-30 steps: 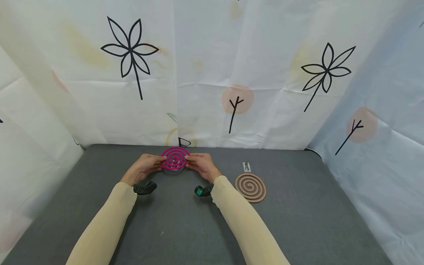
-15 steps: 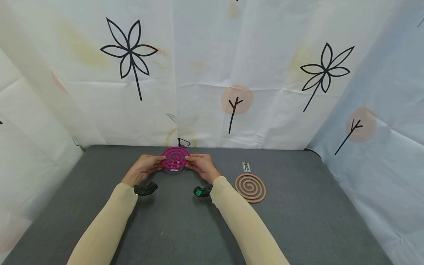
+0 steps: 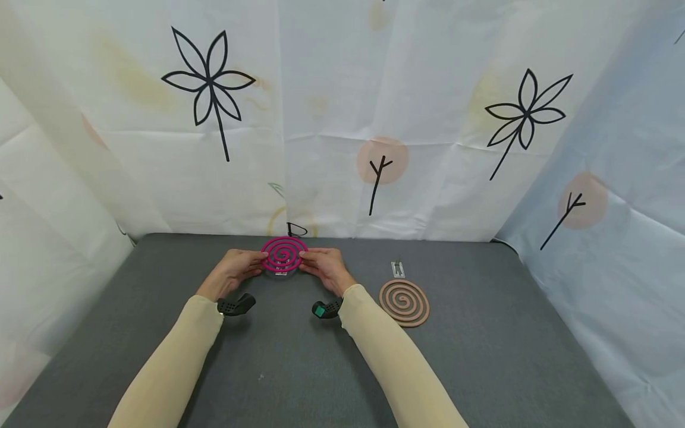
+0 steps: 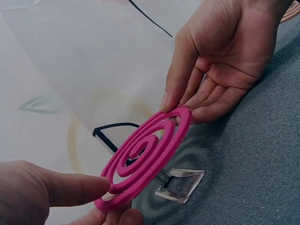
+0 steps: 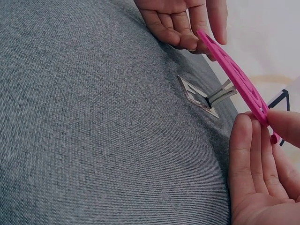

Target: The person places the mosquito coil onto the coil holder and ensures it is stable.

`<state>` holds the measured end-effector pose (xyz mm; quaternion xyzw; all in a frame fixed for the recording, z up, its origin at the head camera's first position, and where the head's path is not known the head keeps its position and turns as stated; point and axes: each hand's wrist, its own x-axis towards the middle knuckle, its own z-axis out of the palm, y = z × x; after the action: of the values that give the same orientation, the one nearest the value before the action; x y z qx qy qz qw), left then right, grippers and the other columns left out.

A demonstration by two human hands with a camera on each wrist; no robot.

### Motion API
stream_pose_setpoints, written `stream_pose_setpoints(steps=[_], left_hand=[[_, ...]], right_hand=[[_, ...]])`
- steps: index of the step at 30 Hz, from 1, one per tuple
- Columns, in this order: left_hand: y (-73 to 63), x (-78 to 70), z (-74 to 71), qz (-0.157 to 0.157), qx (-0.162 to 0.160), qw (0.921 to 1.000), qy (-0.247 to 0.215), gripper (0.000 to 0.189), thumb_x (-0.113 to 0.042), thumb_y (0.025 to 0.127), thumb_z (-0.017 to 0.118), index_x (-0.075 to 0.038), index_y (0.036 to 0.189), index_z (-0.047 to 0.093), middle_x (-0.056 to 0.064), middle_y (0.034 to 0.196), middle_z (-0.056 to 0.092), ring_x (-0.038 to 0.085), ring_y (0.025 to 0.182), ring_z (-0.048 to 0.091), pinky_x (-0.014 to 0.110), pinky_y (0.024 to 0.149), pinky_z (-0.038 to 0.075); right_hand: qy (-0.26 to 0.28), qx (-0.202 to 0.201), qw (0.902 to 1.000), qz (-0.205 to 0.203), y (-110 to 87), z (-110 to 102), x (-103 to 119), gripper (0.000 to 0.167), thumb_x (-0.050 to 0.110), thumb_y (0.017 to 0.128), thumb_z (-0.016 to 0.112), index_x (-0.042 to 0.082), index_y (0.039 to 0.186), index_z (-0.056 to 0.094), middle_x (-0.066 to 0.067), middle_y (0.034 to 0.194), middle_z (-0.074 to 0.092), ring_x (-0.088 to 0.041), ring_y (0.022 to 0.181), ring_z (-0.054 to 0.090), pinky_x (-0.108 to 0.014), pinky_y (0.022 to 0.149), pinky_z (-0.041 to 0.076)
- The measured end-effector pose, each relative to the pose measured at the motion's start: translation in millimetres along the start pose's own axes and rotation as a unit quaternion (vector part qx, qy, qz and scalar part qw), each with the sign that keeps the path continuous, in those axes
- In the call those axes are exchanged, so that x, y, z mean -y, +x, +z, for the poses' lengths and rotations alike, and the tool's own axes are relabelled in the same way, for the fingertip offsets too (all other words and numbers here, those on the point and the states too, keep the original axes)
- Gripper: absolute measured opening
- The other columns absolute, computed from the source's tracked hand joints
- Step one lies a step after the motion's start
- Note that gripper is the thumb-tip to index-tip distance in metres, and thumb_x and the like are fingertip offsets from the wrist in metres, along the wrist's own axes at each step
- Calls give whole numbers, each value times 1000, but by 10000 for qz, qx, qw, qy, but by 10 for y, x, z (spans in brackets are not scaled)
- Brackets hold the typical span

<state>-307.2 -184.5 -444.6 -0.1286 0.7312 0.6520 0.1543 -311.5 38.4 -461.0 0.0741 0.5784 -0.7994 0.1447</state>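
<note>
From here, the left hand (image 3: 232, 270) pinches the pink coil (image 5: 236, 79) at nine o'clock, the right hand (image 3: 325, 267) at three, over a metal stand (image 5: 222, 97). Looks like lining up; next, I'd say, calls for gentle, level seating.

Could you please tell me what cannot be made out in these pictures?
Left wrist view: the upper end of the stand's prong, hidden by the pink coil.
Left wrist view: part of the brown coil, cut off by the right edge.
Head view: fine detail of the second stand, too small.
</note>
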Motion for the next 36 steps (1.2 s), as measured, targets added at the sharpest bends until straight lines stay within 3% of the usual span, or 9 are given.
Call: stream_pose_setpoints(steps=[23,36], left_hand=[[11,6,6,-11,-50,9999,107,44,-13,101,63,12,136,55,3,102,64,9,89,62,36,102,50],[-5,-12,23,-42,-29,10000,52,50,-14,101,64,11,142,50,12,126,60,10,93,61,38,107,46]], right_hand=[[-220,-97,9997,-20,-10,21,0,25,-3,93,71,-11,116,68,-16,98,73,-18,82,72,-36,83,61],[-168,-77,9998,7,-8,10,4,26,-2,93,71,-11,117,68,-17,101,73,-20,86,72,-36,84,61]])
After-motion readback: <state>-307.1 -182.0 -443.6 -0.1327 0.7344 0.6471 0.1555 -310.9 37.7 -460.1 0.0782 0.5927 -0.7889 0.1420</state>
